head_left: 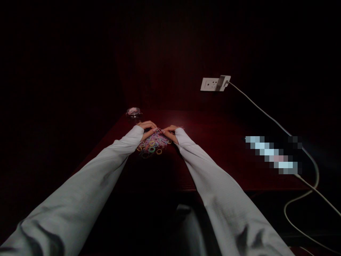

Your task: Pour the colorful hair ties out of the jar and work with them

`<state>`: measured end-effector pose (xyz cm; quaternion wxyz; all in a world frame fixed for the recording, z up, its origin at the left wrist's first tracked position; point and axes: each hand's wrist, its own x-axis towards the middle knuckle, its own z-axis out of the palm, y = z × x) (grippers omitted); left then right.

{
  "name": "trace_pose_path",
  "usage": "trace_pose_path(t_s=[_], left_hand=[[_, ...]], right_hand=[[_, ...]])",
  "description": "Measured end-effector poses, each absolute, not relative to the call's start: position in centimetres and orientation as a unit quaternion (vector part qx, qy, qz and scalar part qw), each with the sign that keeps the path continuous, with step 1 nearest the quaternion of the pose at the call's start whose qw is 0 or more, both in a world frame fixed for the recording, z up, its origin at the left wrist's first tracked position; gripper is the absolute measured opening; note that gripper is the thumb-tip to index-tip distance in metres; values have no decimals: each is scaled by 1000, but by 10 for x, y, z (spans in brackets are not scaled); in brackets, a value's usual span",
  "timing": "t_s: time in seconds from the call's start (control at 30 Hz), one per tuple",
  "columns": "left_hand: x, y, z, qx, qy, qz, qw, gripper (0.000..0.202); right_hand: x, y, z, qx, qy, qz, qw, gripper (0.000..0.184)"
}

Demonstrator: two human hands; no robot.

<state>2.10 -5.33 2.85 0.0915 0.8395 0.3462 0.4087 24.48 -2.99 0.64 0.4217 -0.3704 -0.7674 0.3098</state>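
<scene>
A loose pile of small, many-coloured hair ties (157, 139) lies on the dark red table, with a few larger yellow and green rings at its near side. My left hand (148, 127) is over the left edge of the pile, its fingers bent and drawn together at the tips. From the other side, my right hand (169, 130) comes in with thumb and fingers pinched. The fingertips of both hands nearly meet just above the ties. Whatever sits between them is too small and dim to make out.
A small round clear container (133, 112) with pinkish contents stands at the table's back left. On the right lies a blurred-out device (269, 153) with a white cable (315, 167) beside it. A charger (223, 82) is plugged into the wall socket (209, 84).
</scene>
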Motion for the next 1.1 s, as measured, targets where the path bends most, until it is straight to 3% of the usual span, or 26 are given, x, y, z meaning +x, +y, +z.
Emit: trace_pose_path(t_s=[0.17, 0.63, 0.93, 1.1], left_hand=[[20, -52, 27, 843, 334, 410, 96, 54], [26, -66, 33, 834, 337, 421, 119, 44], [25, -63, 31, 820, 340, 445, 121, 45], [23, -60, 30, 822, 334, 445, 123, 48]], right_hand=[[244, -29, 7, -362, -772, 314, 418, 33], [251, -42, 16, -343, -791, 328, 386, 47], [244, -32, 8, -372, -782, 322, 382, 29], [246, -33, 7, -378, -782, 316, 381, 33]])
